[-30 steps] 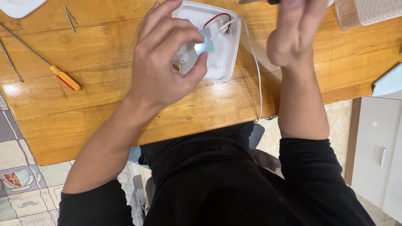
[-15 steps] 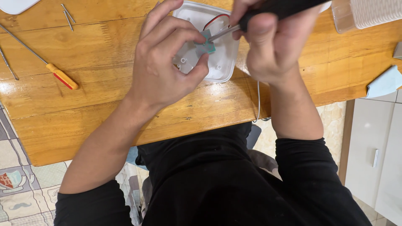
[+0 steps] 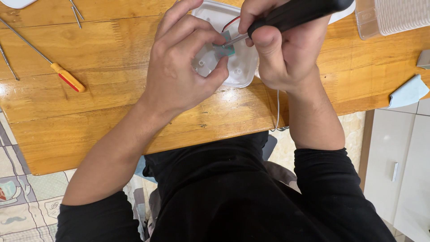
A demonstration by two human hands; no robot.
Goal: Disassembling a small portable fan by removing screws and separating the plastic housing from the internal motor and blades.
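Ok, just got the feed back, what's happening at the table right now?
A person seated at a wooden table is working on an open white plastic housing. The left hand pinches a small green circuit board inside it, while the right hand grips a black-handled tool whose metal tip touches the board. A red wire runs inside the housing. An orange-handled screwdriver lies unused to the left.

A home: wooden table [image 3: 112,112], patterned floor tiles [image 3: 18,197], white cabinet [image 3: 394,170].
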